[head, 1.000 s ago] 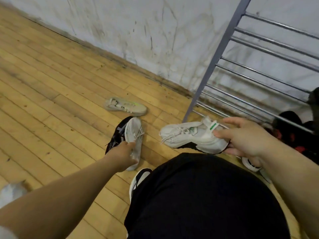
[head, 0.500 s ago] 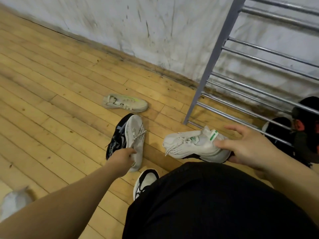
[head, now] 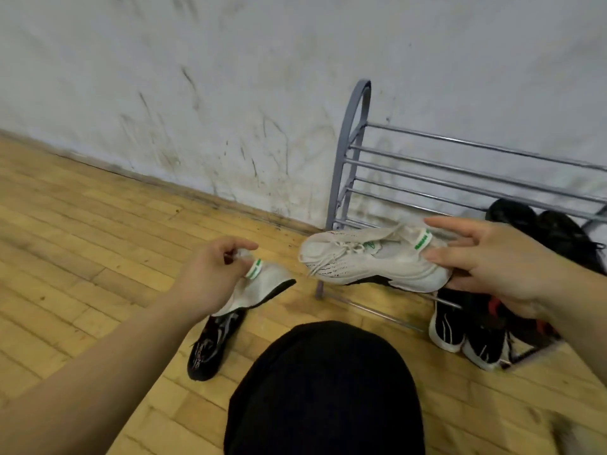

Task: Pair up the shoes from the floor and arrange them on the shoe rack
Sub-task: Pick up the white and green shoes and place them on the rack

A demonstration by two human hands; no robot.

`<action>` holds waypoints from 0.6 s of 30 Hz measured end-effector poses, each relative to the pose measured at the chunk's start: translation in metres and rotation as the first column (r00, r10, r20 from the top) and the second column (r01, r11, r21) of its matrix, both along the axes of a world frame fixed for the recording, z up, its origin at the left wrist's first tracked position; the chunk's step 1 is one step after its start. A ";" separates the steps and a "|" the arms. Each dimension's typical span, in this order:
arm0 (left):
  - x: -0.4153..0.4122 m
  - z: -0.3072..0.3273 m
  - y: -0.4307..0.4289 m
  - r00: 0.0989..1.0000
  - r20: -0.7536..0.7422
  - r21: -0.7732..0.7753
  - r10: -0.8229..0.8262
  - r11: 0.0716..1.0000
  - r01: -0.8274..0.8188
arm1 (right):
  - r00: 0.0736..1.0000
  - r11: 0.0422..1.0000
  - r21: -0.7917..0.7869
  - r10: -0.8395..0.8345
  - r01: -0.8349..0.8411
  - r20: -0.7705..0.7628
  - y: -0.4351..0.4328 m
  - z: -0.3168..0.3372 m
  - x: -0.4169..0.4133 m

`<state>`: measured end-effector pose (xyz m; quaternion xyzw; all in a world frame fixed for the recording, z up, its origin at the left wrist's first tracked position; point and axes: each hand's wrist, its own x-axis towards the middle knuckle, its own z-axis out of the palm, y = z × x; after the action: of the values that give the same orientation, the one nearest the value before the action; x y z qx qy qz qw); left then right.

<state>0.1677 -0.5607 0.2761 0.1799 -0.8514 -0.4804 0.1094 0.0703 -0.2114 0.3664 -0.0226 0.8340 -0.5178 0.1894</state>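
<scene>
Pairing is midway: left hand [head: 210, 277] pinches one white knit sneaker [head: 266, 281], right hand [head: 492, 261] grips its mate [head: 368, 257] by the heel, neither yet on the grey metal shoe rack [head: 341, 178].

Wooden plank floor [head: 82, 257] meeting a scuffed white wall [head: 230, 77]. A grey metal shoe rack [head: 348, 165] stands on the boards against the wall. One black shoe [head: 207, 353] lies on the floor left of the rack. Black shoes with white soles [head: 466, 336] sit at the rack's lowest level, with darker shoes [head: 542, 228] behind them.
</scene>
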 end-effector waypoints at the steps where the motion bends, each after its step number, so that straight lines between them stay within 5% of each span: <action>1: 0.002 0.019 0.010 0.999 -0.047 0.002 -0.018 1.000 0.018 | 1.000 0.999 -0.034 -0.021 0.020 -0.011 0.011 0.010 0.006; 9: -0.025 0.138 0.105 0.922 -0.310 -0.109 -0.231 0.972 0.207 | 0.959 0.905 -0.338 -0.283 0.259 -0.022 0.104 0.037 0.043; 18: -0.071 0.169 0.225 0.807 -0.399 -0.048 -0.436 0.888 0.456 | 0.825 0.695 -0.546 -0.565 0.468 -0.012 0.176 0.052 0.040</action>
<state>0.0967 -0.3352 0.4451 -0.1241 -0.8169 -0.5401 0.1600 0.1104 -0.0351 0.4182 0.1167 0.6474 -0.7512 -0.0537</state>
